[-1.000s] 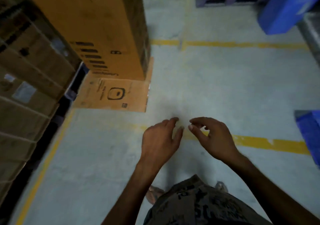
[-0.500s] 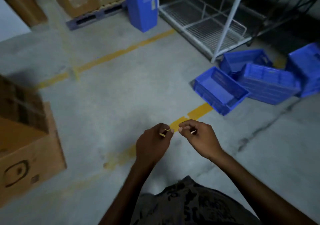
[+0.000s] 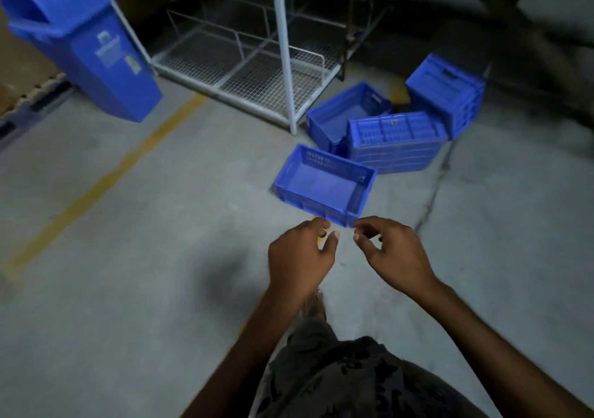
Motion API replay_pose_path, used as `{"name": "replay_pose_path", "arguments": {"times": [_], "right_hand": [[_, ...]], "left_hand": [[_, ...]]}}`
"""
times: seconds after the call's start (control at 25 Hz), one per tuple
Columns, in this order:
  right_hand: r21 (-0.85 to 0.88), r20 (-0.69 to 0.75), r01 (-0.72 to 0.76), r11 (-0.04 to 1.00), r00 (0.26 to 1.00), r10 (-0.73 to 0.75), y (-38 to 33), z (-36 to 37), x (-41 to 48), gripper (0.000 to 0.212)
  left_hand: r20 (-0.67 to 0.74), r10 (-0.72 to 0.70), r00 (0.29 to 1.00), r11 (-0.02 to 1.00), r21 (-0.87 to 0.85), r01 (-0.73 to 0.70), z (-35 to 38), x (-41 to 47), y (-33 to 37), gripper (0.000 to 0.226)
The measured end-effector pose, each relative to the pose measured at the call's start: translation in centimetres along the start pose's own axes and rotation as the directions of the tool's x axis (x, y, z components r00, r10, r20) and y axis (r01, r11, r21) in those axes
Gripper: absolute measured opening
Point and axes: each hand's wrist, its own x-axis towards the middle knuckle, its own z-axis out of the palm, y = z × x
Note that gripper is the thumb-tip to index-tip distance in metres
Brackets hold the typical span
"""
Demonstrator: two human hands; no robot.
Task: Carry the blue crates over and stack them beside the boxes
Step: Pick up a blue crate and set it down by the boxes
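crate: nearest blue crate (image 3: 323, 189) upright on the floor (image 3: 128, 289), just beyond left hand (image 3: 302, 257) and right hand (image 3: 392, 253) | fingers: loosely curled, holding nothing | handling: I judge light, stiff plastic | hold: short-end slots

A grey concrete floor (image 3: 128, 289), crossed by a worn yellow line (image 3: 106, 179) and a thin dark crack (image 3: 430, 199). Clustered on it are the nearest blue crate (image 3: 324, 186), open side up; a second crate (image 3: 397, 141), turned over just behind; a third crate (image 3: 347, 112), open, beside a white wire rack (image 3: 286, 64); and a fourth crate (image 3: 446, 93), tipped. A tall blue bin (image 3: 96, 54) stands left of the rack.
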Motion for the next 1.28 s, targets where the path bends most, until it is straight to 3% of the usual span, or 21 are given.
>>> {"name": "replay_pose_path", "arguments": {"times": [0.28, 0.48, 0.72, 0.92, 1.08, 1.28], "right_hand": [[-0.068, -0.058, -0.102, 0.992, 0.993, 0.098, 5.1, -4.4, 15.6, 0.024], [-0.127, -0.051, -0.122, 0.984, 0.992, 0.116, 12.1, -8.0, 27.2, 0.027], [-0.15, 0.119, -0.096, 0.984, 0.986, 0.114, 26.0, -11.6, 44.0, 0.028], [-0.235, 0.285, -0.077, 0.969, 0.947, 0.144, 35.0, -14.9, 54.3, 0.028], [-0.268, 0.404, -0.092, 0.959, 0.893, 0.198, 39.5, -11.9, 59.6, 0.028], [-0.287, 0.609, -0.044, 0.957, 0.763, 0.218, 42.2, -0.9, 59.8, 0.031]], "left_hand": [[0.04, 0.152, 0.988, 0.988, 0.025, -0.153, 1.9, 19.5, 5.3, 0.027], [0.046, 0.169, 0.985, 0.983, 0.057, -0.172, 5.8, 31.3, 10.5, 0.018], [0.136, 0.015, 0.991, 0.995, 0.1, -0.028, 16.8, 46.5, 19.2, 0.021], [0.282, -0.146, 0.948, 0.985, -0.047, 0.166, 24.6, 55.2, 25.3, 0.027], [0.364, -0.196, 0.911, 0.977, -0.004, 0.212, 30.4, 58.7, 23.8, 0.026], [0.499, -0.353, 0.792, 0.929, 0.085, 0.36, 37.2, 58.6, 13.8, 0.016]]}}
